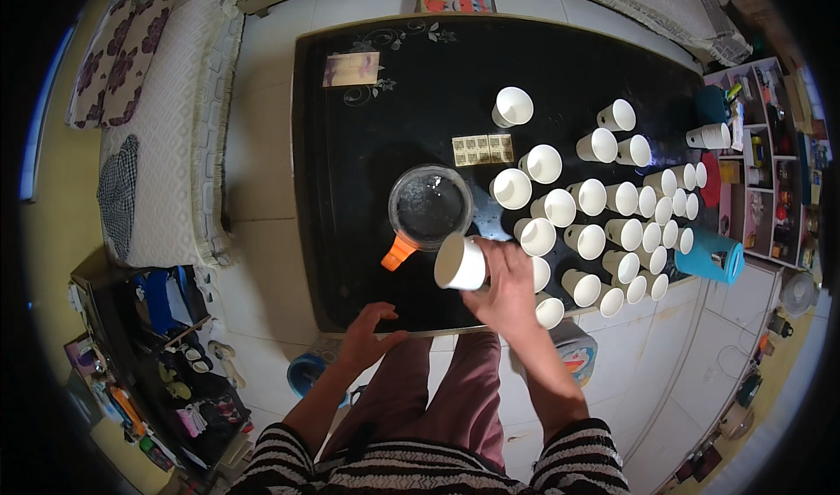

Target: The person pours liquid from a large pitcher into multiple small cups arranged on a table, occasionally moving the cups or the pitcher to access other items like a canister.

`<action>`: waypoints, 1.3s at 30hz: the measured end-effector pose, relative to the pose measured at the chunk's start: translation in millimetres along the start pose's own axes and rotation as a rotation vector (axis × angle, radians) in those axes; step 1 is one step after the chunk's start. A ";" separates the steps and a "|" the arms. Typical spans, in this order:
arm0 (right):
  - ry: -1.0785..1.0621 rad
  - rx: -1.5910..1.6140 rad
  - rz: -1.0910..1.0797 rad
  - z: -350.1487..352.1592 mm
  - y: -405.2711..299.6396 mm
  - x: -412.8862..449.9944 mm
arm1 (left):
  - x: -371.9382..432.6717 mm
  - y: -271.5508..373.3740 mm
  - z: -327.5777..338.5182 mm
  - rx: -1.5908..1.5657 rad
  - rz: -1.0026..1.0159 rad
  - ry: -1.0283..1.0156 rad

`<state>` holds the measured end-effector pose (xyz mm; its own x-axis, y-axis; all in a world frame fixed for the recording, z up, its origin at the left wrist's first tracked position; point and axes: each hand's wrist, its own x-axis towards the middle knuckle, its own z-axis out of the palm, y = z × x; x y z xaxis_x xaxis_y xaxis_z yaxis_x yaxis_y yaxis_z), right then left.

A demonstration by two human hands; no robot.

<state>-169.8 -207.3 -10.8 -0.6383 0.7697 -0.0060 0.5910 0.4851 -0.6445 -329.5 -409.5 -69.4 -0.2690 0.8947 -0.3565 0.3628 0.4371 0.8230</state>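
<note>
My right hand (pixel 508 286) grips a white paper cup (pixel 461 263), tilted with its mouth toward the left. This cup is just below a clear round jug (pixel 430 208) with an orange handle (pixel 398 252). Near the table's front edge, my left hand (pixel 371 339) holds nothing, its thumb and fingers apart. Many white paper cups stand to the right, among them one cup (pixel 552 208) close to the right hand. A small sheet of square printed labels (pixel 482 150) lies behind the jug.
The black table (pixel 354 167) has a flowered top and bears a printed card (pixel 352 69) at its far left. A nested cup stack (pixel 709 136) and a blue container (pixel 710 256) are at the right. A stool (pixel 573 352) and a blue bucket (pixel 308 373) stand below the front edge.
</note>
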 end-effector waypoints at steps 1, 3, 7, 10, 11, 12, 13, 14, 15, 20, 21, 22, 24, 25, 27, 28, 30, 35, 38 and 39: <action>0.005 0.074 0.033 9.3 2.3 -12.6 | 1.5 4.4 0.1 -0.026 -0.044 -0.028; -0.036 0.244 0.122 27.9 -1.0 -37.9 | 5.4 8.8 2.0 -0.046 -0.089 -0.066; -0.127 0.588 0.341 70.4 2.4 -74.9 | 12.7 9.5 10.4 -0.150 -0.019 -0.118; -0.079 0.606 0.375 85.6 1.1 -89.9 | 19.6 23.1 13.5 -0.227 -0.002 -0.127; -0.064 0.573 0.334 93.3 4.5 -94.8 | 22.8 28.5 14.7 -0.255 -0.028 -0.130; -0.049 0.541 0.293 98.3 6.3 -97.0 | 25.6 29.7 16.0 -0.247 -0.026 -0.137; -0.041 0.546 0.297 102.1 7.9 -99.2 | 28.4 29.8 17.5 -0.095 0.064 -0.134; -0.041 0.540 0.285 105.2 9.3 -101.2 | 30.7 30.3 19.2 0.056 0.155 -0.130; -0.041 0.533 0.272 107.2 11.1 -102.7 | 32.9 31.6 22.0 0.061 0.158 -0.136; 0.026 0.470 0.239 104.1 17.6 -103.4 | 38.9 31.8 38.0 0.127 0.226 -0.123; 0.039 0.460 0.271 102.4 18.0 -103.8 | 40.5 29.7 40.9 0.130 0.227 -0.126; 0.042 0.462 0.272 102.1 19.8 -107.0 | 42.6 27.7 43.8 0.152 0.206 -0.092; 0.034 0.411 0.318 101.8 23.1 -118.6 | 46.5 25.1 48.7 0.200 0.146 -0.059; 0.034 0.414 0.317 101.5 24.1 -124.2 | 48.8 22.7 51.4 0.204 0.146 -0.059; 0.011 0.354 0.324 101.1 26.3 -136.4 | 53.9 15.3 58.1 0.303 0.091 -0.038; 0.011 0.355 0.323 101.6 27.7 -142.2 | 55.7 12.1 61.4 0.307 0.038 -0.054; -0.075 0.338 0.336 102.0 29.7 -152.5 | 60.2 5.6 68.0 0.333 0.046 -0.043; -0.110 0.329 0.373 100.8 27.2 -166.9 | 68.2 -9.3 79.0 0.364 0.101 0.006; -0.116 0.328 0.414 95.8 25.0 -168.6 | 69.3 -3.2 74.7 0.313 0.075 -0.025; -0.112 0.323 0.425 91.5 25.3 -167.8 | 70.3 -0.6 74.3 0.307 0.088 -0.031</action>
<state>-92.8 -362.2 -96.0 -0.4351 0.8128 -0.3873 0.6380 -0.0251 -0.7696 -282.3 -340.1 -127.7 -0.1986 0.9308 -0.3070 0.6370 0.3606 0.6813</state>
